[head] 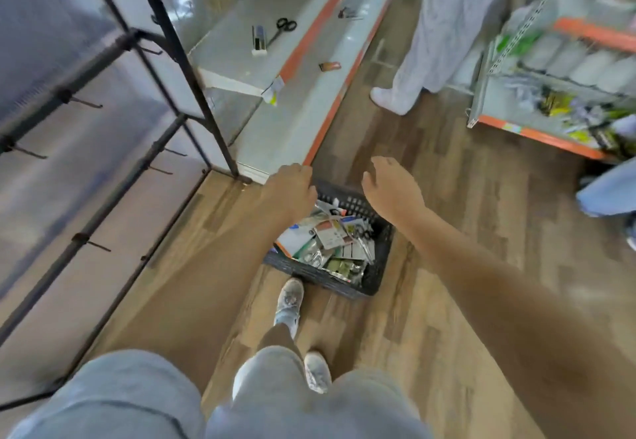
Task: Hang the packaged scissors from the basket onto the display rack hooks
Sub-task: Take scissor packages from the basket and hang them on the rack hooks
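A black plastic basket [375, 277] stands on the wooden floor ahead of my feet, filled with several packaged scissors [330, 235]. My left hand [290, 189] hangs over the basket's far left corner, fingers loosely curled, holding nothing. Above the far right rim is my right hand [389, 187], its fingers relaxed and empty. The black display rack [103, 194] with bare hooks [91, 242] runs along the left side.
A white low shelf [275, 118] with an orange edge lies beyond the basket, bearing loose black scissors [284, 27] and small packs. One person in light trousers [444, 25] stands ahead. Another stocked shelf [550, 94] is at right, and a second person's leg [609, 191] beside it.
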{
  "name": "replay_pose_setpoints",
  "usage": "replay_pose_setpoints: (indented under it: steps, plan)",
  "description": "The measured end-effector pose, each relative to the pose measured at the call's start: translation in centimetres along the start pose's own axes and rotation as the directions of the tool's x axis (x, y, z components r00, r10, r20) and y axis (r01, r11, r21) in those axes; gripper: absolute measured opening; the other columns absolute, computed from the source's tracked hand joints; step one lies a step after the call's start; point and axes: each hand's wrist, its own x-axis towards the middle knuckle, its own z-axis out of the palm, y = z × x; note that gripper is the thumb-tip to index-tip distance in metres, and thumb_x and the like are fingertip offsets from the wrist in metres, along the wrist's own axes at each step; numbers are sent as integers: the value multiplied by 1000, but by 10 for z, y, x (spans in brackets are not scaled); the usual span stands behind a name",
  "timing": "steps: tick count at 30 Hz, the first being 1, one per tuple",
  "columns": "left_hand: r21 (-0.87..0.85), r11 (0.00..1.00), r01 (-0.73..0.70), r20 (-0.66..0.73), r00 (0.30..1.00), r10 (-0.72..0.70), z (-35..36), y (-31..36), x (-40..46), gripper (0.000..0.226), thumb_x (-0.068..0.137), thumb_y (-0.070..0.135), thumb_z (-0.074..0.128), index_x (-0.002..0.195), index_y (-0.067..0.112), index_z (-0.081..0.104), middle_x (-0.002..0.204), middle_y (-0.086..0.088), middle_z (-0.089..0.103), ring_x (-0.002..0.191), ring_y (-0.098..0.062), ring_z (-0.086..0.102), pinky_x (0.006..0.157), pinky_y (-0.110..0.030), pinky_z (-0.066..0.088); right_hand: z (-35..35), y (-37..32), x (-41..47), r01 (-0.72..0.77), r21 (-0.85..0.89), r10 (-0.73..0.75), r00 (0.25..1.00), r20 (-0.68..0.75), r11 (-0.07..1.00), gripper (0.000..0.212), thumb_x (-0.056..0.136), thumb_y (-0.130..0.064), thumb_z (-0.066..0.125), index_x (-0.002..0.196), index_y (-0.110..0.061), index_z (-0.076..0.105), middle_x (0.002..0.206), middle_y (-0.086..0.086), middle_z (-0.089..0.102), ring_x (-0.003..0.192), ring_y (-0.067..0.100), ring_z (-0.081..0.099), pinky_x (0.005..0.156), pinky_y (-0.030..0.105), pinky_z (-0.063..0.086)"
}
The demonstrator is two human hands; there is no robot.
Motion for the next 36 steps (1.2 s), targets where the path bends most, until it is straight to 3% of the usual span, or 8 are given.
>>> replay_pose_setpoints:
  steps: [3,6,12,20,26,30,33,36]
  plan:
    - [58,998,-9,94,996,4,18,-10,31,28,97,21,41,117,3,50,120,-17,55,111,-33,51,83,-39,39,26,14,20,-107,12,106,992,62,994,38,100,-22,37,131,-1,45,130,18,50,116,33,51,95,41,41]
    - [89,996,11,198,980,-28,39,-29,63,27,99,21,36,116,4,49,105,-15,56,95,-29,53,73,-35,36,59,25,41,-162,-20,163,973,163,987,39,100,-22,38,133,-2,44,131,17,51,115,32,52,93,39,43]
    - [-14,992,122,437,894,-104,120,-77,127,27,95,16,39,119,7,48,120,-15,56,109,-32,53,85,-41,43,143,61,57,-268,-48,270,917,295,962,29,97,-20,42,119,-5,52,115,12,57,103,30,56,81,36,44]
    - [70,996,47,638,765,-81,269,-103,150,24,97,20,40,116,7,47,121,-11,50,110,-29,51,84,-37,45,258,130,58,-359,-157,386,764,517,920,38,98,-22,41,132,-6,44,130,10,51,115,26,52,91,32,42]
    - [88,996,-2,691,721,-59,356,-113,181,25,97,19,40,118,8,46,123,-10,50,114,-27,47,87,-38,42,347,174,79,-424,-138,424,715,556,895,37,97,-22,42,131,-6,45,130,10,50,118,25,50,92,31,41]
    - [51,992,112,659,743,-117,405,-124,207,25,98,21,38,118,9,47,117,-11,51,108,-27,49,84,-37,42,405,197,90,-464,-90,420,683,597,881,39,97,-21,43,134,-7,43,134,9,47,122,24,48,96,34,41]
    - [13,985,174,638,757,-142,441,-128,221,24,98,23,39,115,8,48,113,-12,54,98,-24,51,75,-33,39,443,218,101,-512,-82,457,671,584,855,37,96,-19,45,130,-6,45,130,12,49,117,29,51,90,37,45]
    - [4,977,215,604,778,-174,471,-124,232,28,98,23,38,119,7,49,118,-12,51,104,-27,51,78,-35,42,479,242,115,-553,-92,499,652,571,828,38,95,-16,47,130,-4,43,130,14,46,116,30,48,89,37,43]
